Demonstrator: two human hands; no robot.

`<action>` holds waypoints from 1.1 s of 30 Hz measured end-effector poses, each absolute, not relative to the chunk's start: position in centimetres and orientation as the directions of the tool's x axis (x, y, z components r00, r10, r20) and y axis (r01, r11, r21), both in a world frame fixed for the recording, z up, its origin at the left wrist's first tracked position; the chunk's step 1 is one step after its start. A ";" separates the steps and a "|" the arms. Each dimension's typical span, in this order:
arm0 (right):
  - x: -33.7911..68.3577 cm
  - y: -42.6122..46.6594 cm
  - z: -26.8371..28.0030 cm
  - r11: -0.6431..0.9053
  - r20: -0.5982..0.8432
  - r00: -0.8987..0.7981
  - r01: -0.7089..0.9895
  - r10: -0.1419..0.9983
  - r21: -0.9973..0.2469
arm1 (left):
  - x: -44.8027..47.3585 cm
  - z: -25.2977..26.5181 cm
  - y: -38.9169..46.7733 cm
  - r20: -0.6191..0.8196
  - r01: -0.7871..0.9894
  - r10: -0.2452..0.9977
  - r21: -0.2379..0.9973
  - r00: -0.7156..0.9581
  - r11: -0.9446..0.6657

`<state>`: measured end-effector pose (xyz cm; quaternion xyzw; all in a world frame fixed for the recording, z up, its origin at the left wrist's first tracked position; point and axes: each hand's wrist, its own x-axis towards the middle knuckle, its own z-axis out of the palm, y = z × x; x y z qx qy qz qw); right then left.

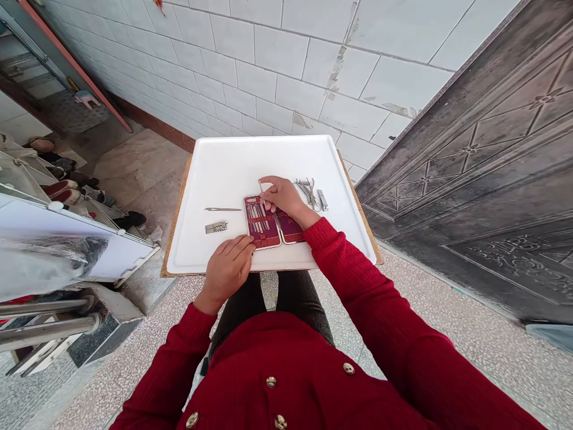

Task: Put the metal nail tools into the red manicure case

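An open manicure case (pixel 270 241) with a dark red lining lies on the white tray (pixel 224 167). Several slim metal tools (pixel 257 220) sit in its left half. My left hand (pixel 230 263) is at the case's near left corner, fingers over the edge. Above the case, my right hand (pixel 283 196) pinches a thin metal manicure tool (pixel 261 187), held upright; its lower end is hard to make out. Left of the case lie a pointed metal tool (pixel 224 209) and a nail clipper (pixel 216 227). Beyond my right hand are scissors-like tools (pixel 308 190) and another nail clipper (pixel 323 200).
The tray rests on a board with a brown edge (pixel 175 221), over my knees. A tiled wall (pixel 277 54) stands behind it. To the right is a dark carved door (pixel 483 161); to the left, a rack with shoes (pixel 67 191).
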<state>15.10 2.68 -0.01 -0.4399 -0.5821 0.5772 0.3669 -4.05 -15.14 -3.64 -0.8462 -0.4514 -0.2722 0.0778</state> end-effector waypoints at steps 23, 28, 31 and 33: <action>15.3 2.5 -0.1 0.144 0.029 -0.262 0.430 0.965 -0.891 | -4.0 -3.7 -15.2 0.500 0.803 0.755 0.177 0.425 -0.569; 15.2 2.2 0.5 0.319 0.151 -0.304 0.640 0.941 -0.699 | -4.0 -3.6 -15.2 0.500 0.805 0.759 0.183 0.418 -0.564; 15.1 1.9 0.8 0.373 0.150 -0.359 0.702 0.921 -0.606 | -4.0 -3.6 -15.2 0.518 0.801 0.742 0.166 0.425 -0.575; 15.2 1.7 1.0 0.403 0.153 -0.387 0.727 0.909 -0.556 | -3.9 -3.5 -15.2 0.524 0.800 0.736 0.158 0.429 -0.579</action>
